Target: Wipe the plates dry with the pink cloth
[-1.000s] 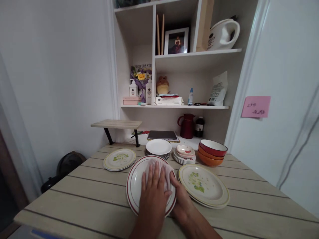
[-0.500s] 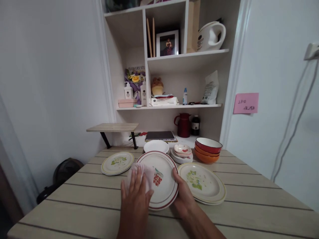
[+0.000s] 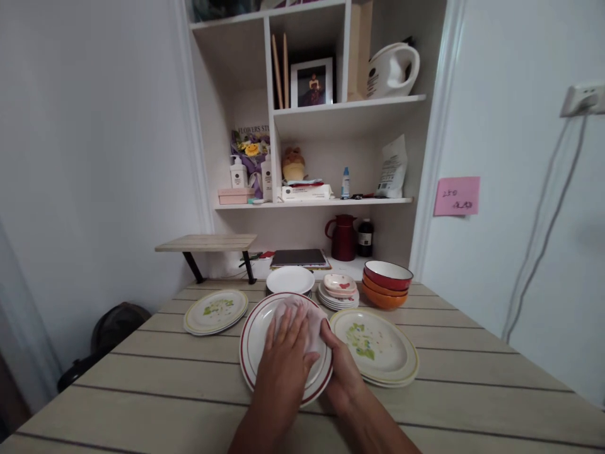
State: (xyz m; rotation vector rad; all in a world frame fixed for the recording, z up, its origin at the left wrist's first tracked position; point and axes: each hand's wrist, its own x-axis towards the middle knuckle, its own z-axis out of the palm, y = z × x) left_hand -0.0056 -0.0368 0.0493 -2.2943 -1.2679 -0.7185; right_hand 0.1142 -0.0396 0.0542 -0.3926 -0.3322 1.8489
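Note:
A white plate (image 3: 258, 340) with red rings round its rim is tilted toward me above the table. My right hand (image 3: 344, 372) grips its right edge, thumb on top and the fingers mostly hidden underneath. Flat on the plate's face lies my left hand (image 3: 286, 353), fingers stretched out, pressing a pale pink cloth (image 3: 312, 320) against it. The cloth and hand cover the plate's printed pattern. Just right of my right hand is a stack of oval plates with green leaf prints (image 3: 392, 353).
Leaf-print plates (image 3: 193, 320) lie at the left. Behind stand white plates (image 3: 290, 277), small dishes (image 3: 340, 284) on saucers, and red and orange bowls (image 3: 386, 293). A small raised wooden shelf (image 3: 208, 243) stands back left, a red jug (image 3: 343, 238) at the back.
My left hand and the cloth have slid right across the plate, from its left side to the upper middle and right, covering the red print. My right hand keeps its grip.

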